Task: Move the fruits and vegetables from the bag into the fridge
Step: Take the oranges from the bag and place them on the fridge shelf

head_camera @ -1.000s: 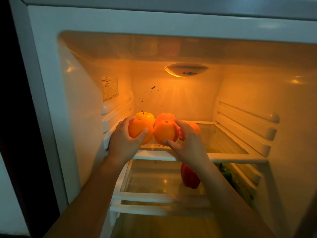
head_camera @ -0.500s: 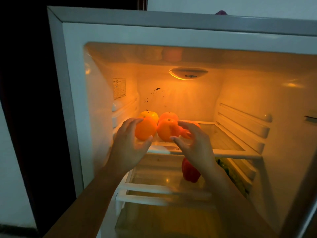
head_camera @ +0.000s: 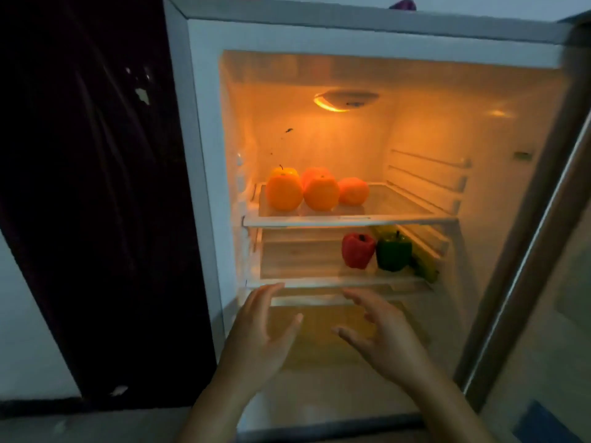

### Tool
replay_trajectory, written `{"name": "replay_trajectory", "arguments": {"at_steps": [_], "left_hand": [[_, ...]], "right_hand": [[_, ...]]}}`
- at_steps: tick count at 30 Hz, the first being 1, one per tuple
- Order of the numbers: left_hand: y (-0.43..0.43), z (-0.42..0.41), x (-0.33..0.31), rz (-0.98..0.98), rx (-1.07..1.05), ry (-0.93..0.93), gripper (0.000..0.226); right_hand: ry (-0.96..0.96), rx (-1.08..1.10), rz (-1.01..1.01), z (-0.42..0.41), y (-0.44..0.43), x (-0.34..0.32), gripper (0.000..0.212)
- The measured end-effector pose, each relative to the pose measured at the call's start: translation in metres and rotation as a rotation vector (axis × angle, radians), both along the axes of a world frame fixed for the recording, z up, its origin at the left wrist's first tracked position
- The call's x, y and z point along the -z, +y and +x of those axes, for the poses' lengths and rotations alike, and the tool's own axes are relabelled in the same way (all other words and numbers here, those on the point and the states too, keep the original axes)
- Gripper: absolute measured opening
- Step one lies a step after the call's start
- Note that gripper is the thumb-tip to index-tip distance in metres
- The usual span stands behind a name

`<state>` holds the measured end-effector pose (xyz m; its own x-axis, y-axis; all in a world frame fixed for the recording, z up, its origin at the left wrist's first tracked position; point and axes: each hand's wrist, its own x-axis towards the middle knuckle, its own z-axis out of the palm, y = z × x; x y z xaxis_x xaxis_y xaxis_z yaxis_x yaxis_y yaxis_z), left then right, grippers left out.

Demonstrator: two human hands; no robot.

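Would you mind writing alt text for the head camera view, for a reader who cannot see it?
The person's left hand and right hand, both open and empty, hover before an open, lit fridge. Its upper shelf holds oranges and a yellow apple; the lower shelf holds a red pepper and a green pepper.

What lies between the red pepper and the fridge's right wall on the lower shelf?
In the head view, a green pepper stands beside the red pepper, and past it lies something yellow-green that I cannot identify.

Left hand (head_camera: pixel 263 334) and right hand (head_camera: pixel 383 340) off the two front oranges (head_camera: pixel 284 191), now well below them (empty, fingers loose).
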<state>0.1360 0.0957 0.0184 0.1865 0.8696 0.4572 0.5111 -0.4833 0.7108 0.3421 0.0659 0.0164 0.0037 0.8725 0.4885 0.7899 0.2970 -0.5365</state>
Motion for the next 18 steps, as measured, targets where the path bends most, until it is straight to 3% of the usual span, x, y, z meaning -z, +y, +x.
{"name": "replay_trajectory", "arguments": {"at_steps": [10,18], "left_hand": [[-0.114,-0.055,0.061,-0.21,0.182,0.205,0.048],[-0.182,-0.014,0.091,-0.306,0.459,0.224,0.044]], "right_hand": [[0.096,0.239,-0.297,-0.036,-0.179,0.073,0.06],[0.234,0.481,-0.423,-0.034,-0.305,0.105,0.058]]}}
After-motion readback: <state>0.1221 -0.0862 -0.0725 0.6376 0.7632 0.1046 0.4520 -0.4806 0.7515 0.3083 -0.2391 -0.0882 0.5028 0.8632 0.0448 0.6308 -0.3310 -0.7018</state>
